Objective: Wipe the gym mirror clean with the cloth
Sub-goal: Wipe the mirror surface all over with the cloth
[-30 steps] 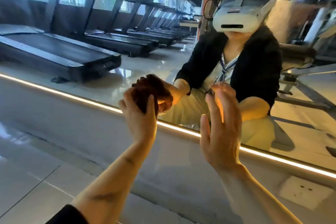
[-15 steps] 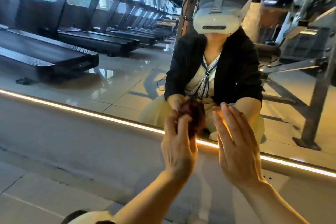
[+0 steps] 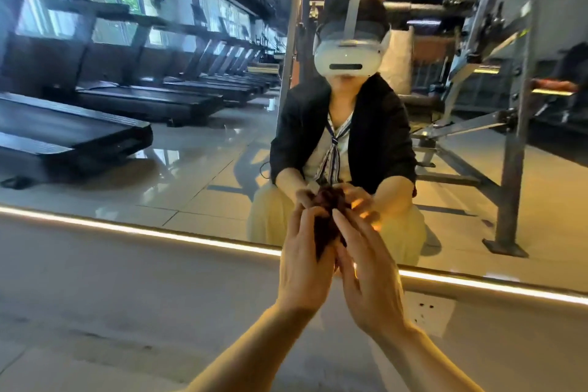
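Regrouping: right hand (image 3: 370, 280) has joined left hand (image 3: 304, 259) on crumpled dark-brown cloth (image 3: 325, 232).
Fingers: both clasp it.
Mirror (image 3: 197, 169): wiping paused.

A pale tiled floor (image 3: 57, 344) fills the lower left of the frame. It meets a grey wall base (image 3: 159, 277) running across the middle, where a white socket plate (image 3: 429, 312) sits at lower right.
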